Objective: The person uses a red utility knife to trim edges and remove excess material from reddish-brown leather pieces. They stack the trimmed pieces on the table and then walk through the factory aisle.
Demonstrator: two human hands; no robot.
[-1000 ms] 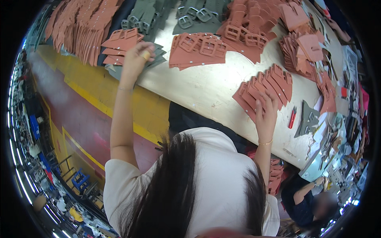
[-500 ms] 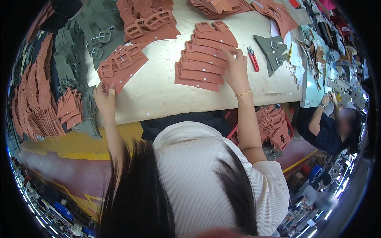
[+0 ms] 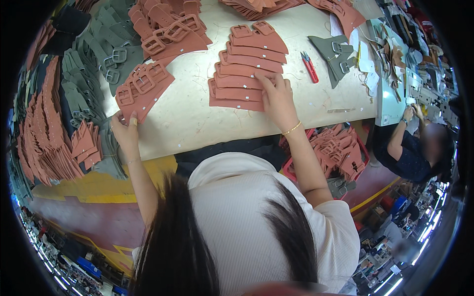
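1. The right hand (image 3: 277, 96) lies flat and spread, fingers open, pressing on a fanned row of terracotta leather pieces (image 3: 244, 74) near the middle of the pale table (image 3: 197, 118).
2. The left hand (image 3: 126, 130) sits at the table's near edge at about 9 o'clock from the right hand; its fingers pinch the lower tip of a smaller pile of buckled terracotta pieces (image 3: 143, 89).
3. Red snips (image 3: 310, 66) lie on the table at 2 o'clock from the right hand, apart from the row.
4. Grey-green buckled pieces (image 3: 340, 54) lie just beyond the snips, at 2 o'clock.
5. More grey-green straps (image 3: 94, 74) are heaped at 10 o'clock along the table's far left.
6. A red crate of terracotta pieces (image 3: 340, 153) stands below the table edge at 4 o'clock.
7. Another person (image 3: 414, 148) sits at 3 o'clock, one arm reaching up to the table.
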